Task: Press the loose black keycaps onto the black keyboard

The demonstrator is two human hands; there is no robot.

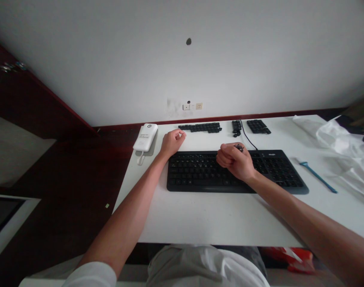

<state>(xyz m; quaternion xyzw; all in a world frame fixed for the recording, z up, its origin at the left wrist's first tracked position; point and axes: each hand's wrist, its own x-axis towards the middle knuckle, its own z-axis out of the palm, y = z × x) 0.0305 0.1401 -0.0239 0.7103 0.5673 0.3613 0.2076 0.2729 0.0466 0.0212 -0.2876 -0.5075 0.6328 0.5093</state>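
A black keyboard (206, 171) lies across the white table (206, 217), its cable running to the back. My right hand (236, 161) hovers over the keyboard's upper middle, fingers curled into a fist round a small dark keycap (239, 148). My left hand (171, 142) rests on the table just behind the keyboard's left end, fingers pinched together near a row of loose black keycaps (201, 127); what it pinches, if anything, is too small to name. Two more keycap groups, one small (236, 128) and one wider (258, 126), lie at the back.
A white power bank (145, 137) with a short cable sits at the table's back left corner. A blue thin tool (317, 176) lies right of the keyboard. Crumpled white plastic (340, 147) covers the right end. Dark floor lies to the left.
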